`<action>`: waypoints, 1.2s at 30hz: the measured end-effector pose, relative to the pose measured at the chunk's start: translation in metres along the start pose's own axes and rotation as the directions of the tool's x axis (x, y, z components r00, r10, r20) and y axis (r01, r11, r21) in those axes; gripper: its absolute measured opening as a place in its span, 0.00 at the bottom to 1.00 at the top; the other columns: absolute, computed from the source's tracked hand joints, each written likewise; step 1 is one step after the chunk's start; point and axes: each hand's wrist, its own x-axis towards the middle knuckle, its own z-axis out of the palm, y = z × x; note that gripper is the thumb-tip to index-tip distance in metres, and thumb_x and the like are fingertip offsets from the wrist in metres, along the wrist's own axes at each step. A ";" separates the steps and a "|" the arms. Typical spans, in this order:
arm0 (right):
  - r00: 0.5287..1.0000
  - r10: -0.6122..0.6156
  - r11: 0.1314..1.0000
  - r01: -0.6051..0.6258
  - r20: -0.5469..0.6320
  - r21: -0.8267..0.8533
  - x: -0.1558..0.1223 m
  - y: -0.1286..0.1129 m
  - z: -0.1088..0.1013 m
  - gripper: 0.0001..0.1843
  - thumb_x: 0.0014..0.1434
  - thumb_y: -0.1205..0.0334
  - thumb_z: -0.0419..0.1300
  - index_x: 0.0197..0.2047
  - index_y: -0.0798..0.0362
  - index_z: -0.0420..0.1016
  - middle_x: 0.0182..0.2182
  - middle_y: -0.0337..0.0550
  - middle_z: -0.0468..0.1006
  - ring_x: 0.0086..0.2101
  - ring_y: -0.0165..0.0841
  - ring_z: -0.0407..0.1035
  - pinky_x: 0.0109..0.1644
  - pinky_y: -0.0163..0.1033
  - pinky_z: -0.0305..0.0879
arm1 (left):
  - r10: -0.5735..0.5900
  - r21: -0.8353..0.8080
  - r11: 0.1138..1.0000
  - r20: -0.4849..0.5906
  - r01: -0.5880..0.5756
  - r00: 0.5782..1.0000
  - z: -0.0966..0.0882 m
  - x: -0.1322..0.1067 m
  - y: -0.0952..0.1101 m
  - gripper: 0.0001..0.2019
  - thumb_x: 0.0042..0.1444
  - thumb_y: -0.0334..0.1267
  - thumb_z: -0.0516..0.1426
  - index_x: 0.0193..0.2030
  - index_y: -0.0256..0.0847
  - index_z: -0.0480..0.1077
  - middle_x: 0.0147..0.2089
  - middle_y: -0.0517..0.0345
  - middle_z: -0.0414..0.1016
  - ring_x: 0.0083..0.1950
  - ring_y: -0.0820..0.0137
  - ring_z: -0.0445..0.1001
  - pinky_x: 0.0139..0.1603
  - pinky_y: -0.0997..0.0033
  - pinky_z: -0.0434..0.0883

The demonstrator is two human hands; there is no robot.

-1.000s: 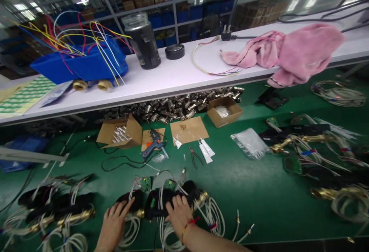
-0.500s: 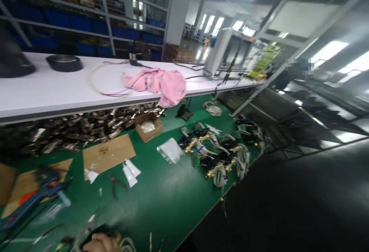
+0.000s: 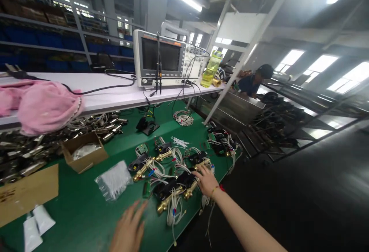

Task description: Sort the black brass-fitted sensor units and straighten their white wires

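Observation:
Several brass-and-black assemblies with bundled white wires (image 3: pixel 168 196) lie grouped on the green work surface (image 3: pixel 86 213). My right hand (image 3: pixel 206 181) reaches over this group, fingers spread, its fingertips at a black housing and brass pipe on the right side; whether they touch is hard to tell. At the bottom, my left hand (image 3: pixel 128 227) is slightly blurred above the green surface, fingers apart and holding nothing. A clear bag of white strips (image 3: pixel 113 179) lies just beyond it. Small green circuit boards (image 3: pixel 147 189) sit beside the assemblies.
An oscilloscope (image 3: pixel 161 58) and a yellow-green bottle (image 3: pixel 211 69) stand on the white shelf (image 3: pixel 109 92), with a pink cloth (image 3: pixel 49 106) at left. Below are metal parts (image 3: pixel 17 148), a cardboard box (image 3: pixel 83 152) and white tubes (image 3: pixel 37 225). A co-worker (image 3: pixel 253 83) is beyond the frame post.
The view has swung right, toward the assemblies. The hand at the bottom left is no longer at a wired part there; both my hands now appear, the right one over the assemblies.

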 end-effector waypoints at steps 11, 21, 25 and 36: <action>0.963 -0.130 0.990 0.138 0.238 -0.018 0.044 -0.003 0.055 0.33 0.50 0.72 0.61 0.58 0.37 0.68 0.59 0.55 0.66 0.61 0.59 0.54 0.52 0.58 0.64 | -0.235 0.281 0.943 0.180 0.179 0.955 0.067 0.099 0.107 0.29 0.60 0.22 0.45 0.68 0.41 0.57 0.58 0.40 0.71 0.59 0.52 0.69 0.56 0.50 0.69; 0.960 -0.222 0.973 0.229 0.171 -0.025 -0.029 -0.104 0.088 0.35 0.51 0.77 0.58 0.54 0.27 0.70 0.52 0.51 0.72 0.54 0.59 0.66 0.45 0.52 0.72 | -0.251 0.370 0.915 0.212 0.161 0.944 0.065 -0.031 0.033 0.38 0.52 0.17 0.51 0.69 0.46 0.53 0.56 0.42 0.72 0.56 0.54 0.72 0.56 0.51 0.72; 0.951 -0.271 0.962 0.274 0.148 -0.002 -0.057 -0.196 0.110 0.38 0.48 0.78 0.60 0.54 0.26 0.71 0.51 0.52 0.74 0.52 0.60 0.67 0.42 0.53 0.73 | -0.307 0.418 0.884 0.179 0.210 0.935 0.033 -0.110 -0.024 0.38 0.54 0.18 0.51 0.69 0.50 0.53 0.54 0.47 0.74 0.56 0.57 0.73 0.61 0.49 0.69; 0.836 -0.389 0.921 0.341 0.388 0.190 -0.051 -0.448 0.086 0.20 0.63 0.61 0.56 0.56 0.33 0.71 0.63 0.53 0.66 0.62 0.57 0.58 0.48 0.58 0.69 | -0.484 0.680 0.688 0.170 0.253 0.858 -0.084 -0.236 -0.165 0.37 0.48 0.19 0.48 0.63 0.56 0.62 0.64 0.59 0.69 0.68 0.63 0.61 0.70 0.56 0.58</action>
